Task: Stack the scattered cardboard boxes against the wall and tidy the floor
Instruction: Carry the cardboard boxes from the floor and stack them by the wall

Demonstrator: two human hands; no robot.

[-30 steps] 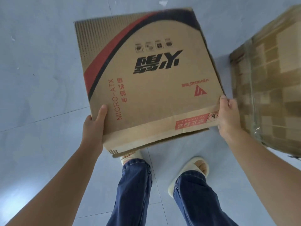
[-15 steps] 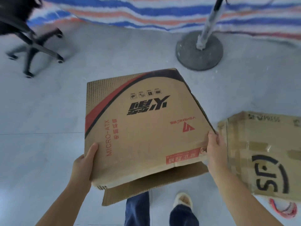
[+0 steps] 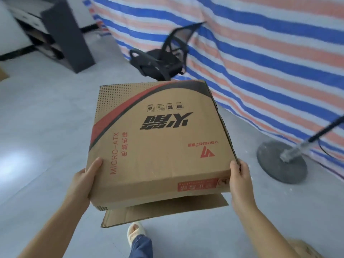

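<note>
Overhead, left hand (image 3: 84, 181) and right hand (image 3: 240, 180) gripped the MICRO-ATX cardboard box (image 3: 158, 144), fingers hidden beneath, chair (image 3: 160, 60) blurred.

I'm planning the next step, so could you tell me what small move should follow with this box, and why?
Probably carry the box forward toward the striped tarp and lower it there. The left hand and right hand hold it off the floor, and its loose bottom flap hangs open, so keep it level.
</note>
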